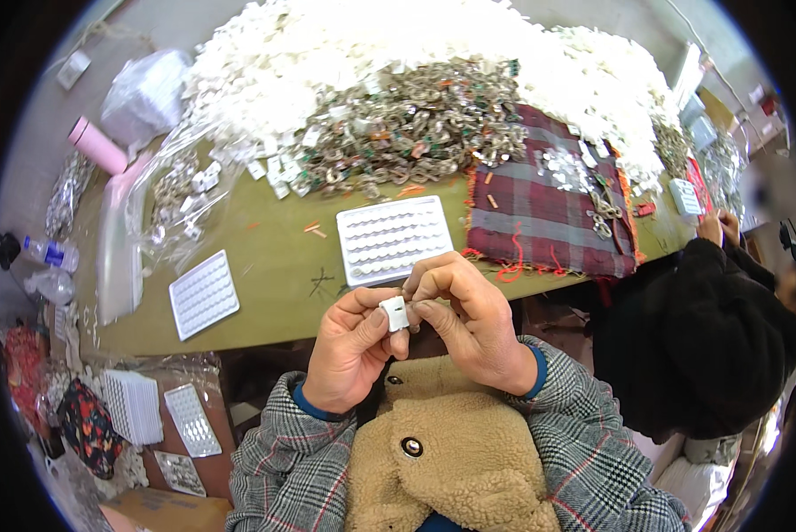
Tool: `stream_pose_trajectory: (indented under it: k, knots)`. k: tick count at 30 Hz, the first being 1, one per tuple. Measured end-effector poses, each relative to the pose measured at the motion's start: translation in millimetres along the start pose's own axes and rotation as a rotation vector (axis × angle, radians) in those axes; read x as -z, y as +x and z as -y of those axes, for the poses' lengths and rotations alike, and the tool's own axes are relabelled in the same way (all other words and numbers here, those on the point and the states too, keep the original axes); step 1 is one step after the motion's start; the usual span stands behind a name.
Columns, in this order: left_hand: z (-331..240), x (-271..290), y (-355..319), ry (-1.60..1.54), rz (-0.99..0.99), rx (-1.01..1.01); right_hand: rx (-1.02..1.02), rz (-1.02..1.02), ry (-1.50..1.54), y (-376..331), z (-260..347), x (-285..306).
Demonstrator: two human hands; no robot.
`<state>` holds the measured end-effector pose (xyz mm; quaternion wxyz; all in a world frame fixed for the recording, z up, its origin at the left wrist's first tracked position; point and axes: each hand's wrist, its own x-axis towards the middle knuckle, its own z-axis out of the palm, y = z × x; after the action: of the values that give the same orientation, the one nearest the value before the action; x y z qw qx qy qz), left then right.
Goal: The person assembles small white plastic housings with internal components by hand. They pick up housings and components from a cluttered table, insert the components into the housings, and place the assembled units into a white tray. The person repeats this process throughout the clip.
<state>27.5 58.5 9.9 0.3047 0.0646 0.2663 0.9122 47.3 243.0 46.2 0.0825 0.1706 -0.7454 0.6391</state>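
Note:
A small white plastic piece (394, 313) is pinched between my left hand (349, 348) and my right hand (467, 317), close to my chest. Thumb and fingers of the left hand grip the piece from the left; the fingertips of the right hand close on its right side and top. Just beyond the hands, a white tray (394, 238) with rows of small parts lies on the olive table (283, 266). A big heap of white pieces (345, 53) and a pile of metallic parts (416, 124) fill the far side.
A second white tray (203, 294) lies at the left front edge, with a stack of trays (134, 406) below it. A plaid cloth (549, 208) covers the right of the table. A person in black (708, 337) works to my right. A pink bottle (97, 144) stands far left.

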Motion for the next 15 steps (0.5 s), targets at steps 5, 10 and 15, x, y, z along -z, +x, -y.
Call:
stream_pose_trajectory:
  k: [5, 10, 15]
  knots:
    - [-7.2, 0.1, -13.9, 0.041, -0.05, -0.045, 0.087, 0.039, -0.196, 8.2, 9.1, -14.5]
    - [-3.7, 2.9, -16.8, 0.18, -0.144, -0.039, 0.165, 0.089, -0.32, 5.4, 5.2, -13.5]
    - [-2.1, 3.9, -11.0, 0.254, -0.217, -0.02, 0.123, 0.117, -0.234, 7.5, -2.0, -13.3]
